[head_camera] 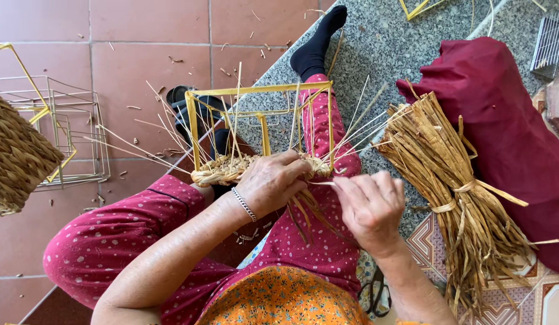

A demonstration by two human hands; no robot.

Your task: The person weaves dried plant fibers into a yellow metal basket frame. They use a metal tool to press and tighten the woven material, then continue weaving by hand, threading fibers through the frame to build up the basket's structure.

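Sitting: a person is sitting with legs in dotted magenta trousers stretched over a speckled stone ledge and red floor tiles, a black sock pointing away.
Lying at right: a dark red cloth bundle is lying on the ledge, touching the far side of the straw.
Resting beside it: a tied bundle of dried straw is resting just right of the right hand, its loose ends fanning toward the frame.
Standing at left: a finished woven basket is showing at the left edge, with bare wire frames behind it.
Being worked: a yellow wire frame is standing on the lap, a braided straw rim running along its near bottom edge, thin strands sticking up through it.
Gripping: the left hand, a silver bracelet on its wrist, is curling closed over the braided rim, pressing it against the frame.
Pinching: the right hand is pressing its fingertips together on a thin straw strand leading to the rim.
Peeking out: black scissor handles are lying beneath the right forearm.
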